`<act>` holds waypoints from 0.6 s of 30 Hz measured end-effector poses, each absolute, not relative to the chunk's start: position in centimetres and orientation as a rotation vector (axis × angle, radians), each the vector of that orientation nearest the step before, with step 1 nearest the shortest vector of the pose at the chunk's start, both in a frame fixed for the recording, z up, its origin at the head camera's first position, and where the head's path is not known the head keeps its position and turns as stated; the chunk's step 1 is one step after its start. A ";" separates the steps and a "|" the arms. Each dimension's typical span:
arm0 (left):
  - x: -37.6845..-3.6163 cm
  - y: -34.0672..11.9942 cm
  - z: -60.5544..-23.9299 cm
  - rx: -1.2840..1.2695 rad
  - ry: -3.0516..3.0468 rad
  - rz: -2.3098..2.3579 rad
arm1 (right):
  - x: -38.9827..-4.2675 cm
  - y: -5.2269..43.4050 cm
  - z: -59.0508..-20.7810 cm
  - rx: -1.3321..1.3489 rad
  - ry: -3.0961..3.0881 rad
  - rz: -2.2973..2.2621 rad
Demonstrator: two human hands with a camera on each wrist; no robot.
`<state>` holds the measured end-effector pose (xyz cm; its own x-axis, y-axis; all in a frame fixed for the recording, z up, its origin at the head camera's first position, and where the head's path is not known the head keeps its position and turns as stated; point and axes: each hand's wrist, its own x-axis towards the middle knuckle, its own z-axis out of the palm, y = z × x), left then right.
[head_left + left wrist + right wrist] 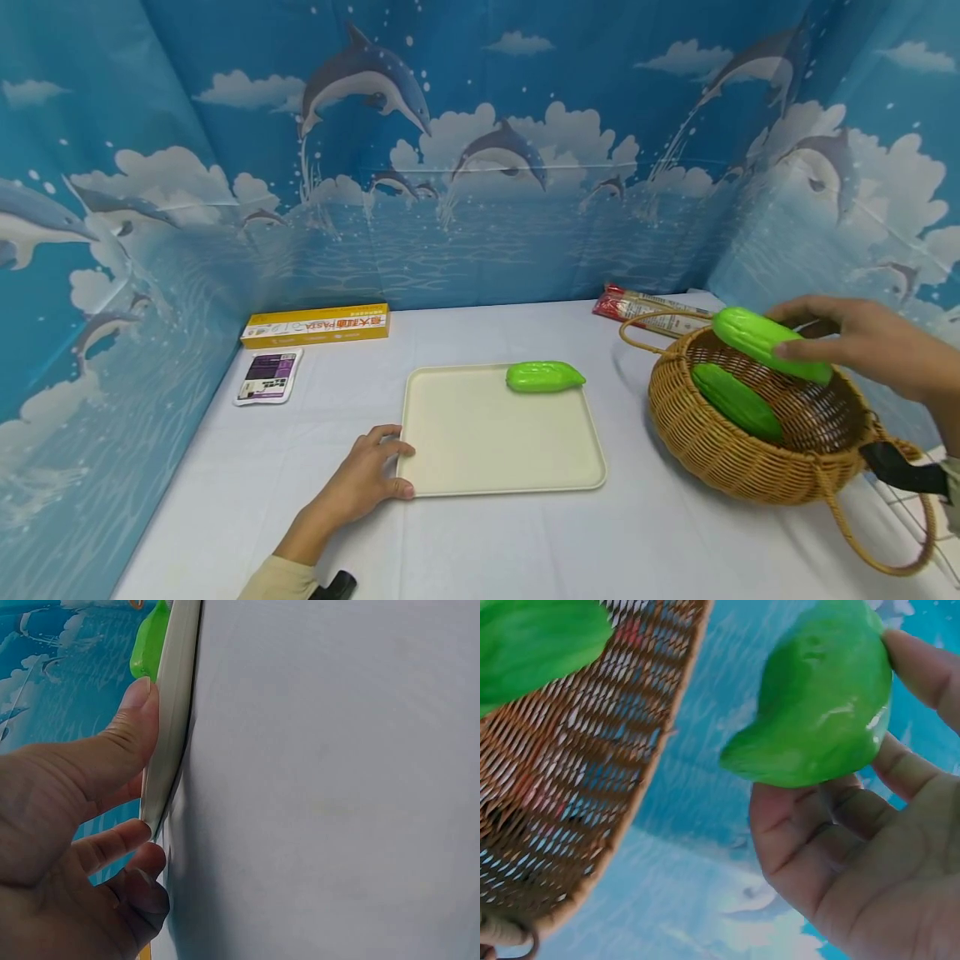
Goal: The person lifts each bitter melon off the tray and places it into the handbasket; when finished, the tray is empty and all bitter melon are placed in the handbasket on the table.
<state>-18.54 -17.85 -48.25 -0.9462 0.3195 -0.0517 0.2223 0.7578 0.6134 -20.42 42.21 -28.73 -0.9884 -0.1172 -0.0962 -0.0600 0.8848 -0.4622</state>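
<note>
My right hand (862,342) grips a bright green bitter melon (765,342), its pointed tip showing in the right wrist view. The melon is held over the opening of a round wicker basket (697,433). Inside the basket lies another long green vegetable (738,404), darker and smoother. At the near left corner of a cream tray (495,450), my left hand (360,479) holds the rim between thumb and fingers. A second bitter melon (543,377) rests at the tray's far right corner, overlapping its rim.
Behind the tray to the left stand a yellow pasta box (315,327) and a white pouch with a purple label (268,377). A red-and-clear packet (645,308) lies behind the basket. The basket's rope handles (926,533) stick out front and back. A dolphin-print curtain (480,242) encloses the white table.
</note>
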 end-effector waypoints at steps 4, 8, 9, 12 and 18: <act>-18.5 -17.9 -48.2 0.440 2.796 0.956 | -21.3 43.3 -29.6 -0.173 2.901 -0.659; -18.5 -18.0 -48.3 0.440 2.792 0.966 | -22.4 44.1 -30.7 -0.195 2.856 -0.627; -18.5 -18.0 -48.3 0.439 2.790 0.968 | -22.6 44.3 -30.9 -0.195 2.841 -0.617; -18.5 -18.0 -48.3 0.433 2.781 0.977 | -23.4 44.7 -31.4 -0.193 2.794 -0.582; -18.5 -18.0 -48.2 0.440 2.784 0.984 | -24.5 45.2 -31.7 -0.227 2.754 -0.530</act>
